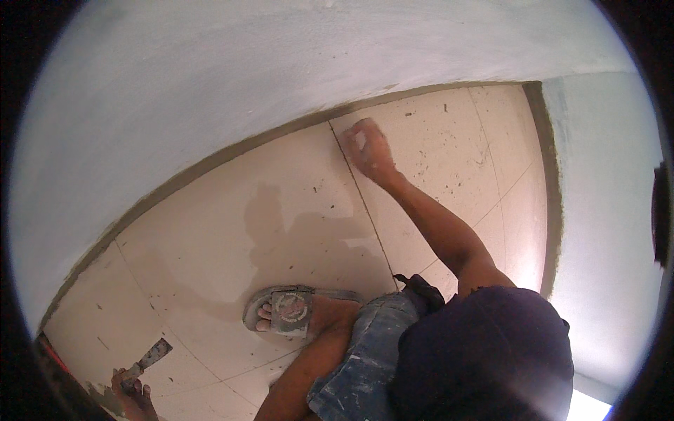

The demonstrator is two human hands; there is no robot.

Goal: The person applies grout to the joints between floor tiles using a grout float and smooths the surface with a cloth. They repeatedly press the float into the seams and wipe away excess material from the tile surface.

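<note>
My right hand (370, 153) reaches out over the pale floor tiles (295, 168), close to a dark joint between two tiles and a short way from the wall's foot. Its fingers are curled together. Something whitish shows among them, too blurred to name. At the lower left, my left hand (133, 394) grips a putty knife (151, 356) by its handle. The knife's stained, flat blade points up and to the right, away from the palm.
A grey-brown mortar strip (232, 152) runs along the foot of the pale wall (281, 63) and up to the right-hand corner. Dark crumbs (445, 108) are scattered on the tiles. My sandalled foot (288, 309) is planted mid-floor. A red-edged dark thing (55, 356) lies far left.
</note>
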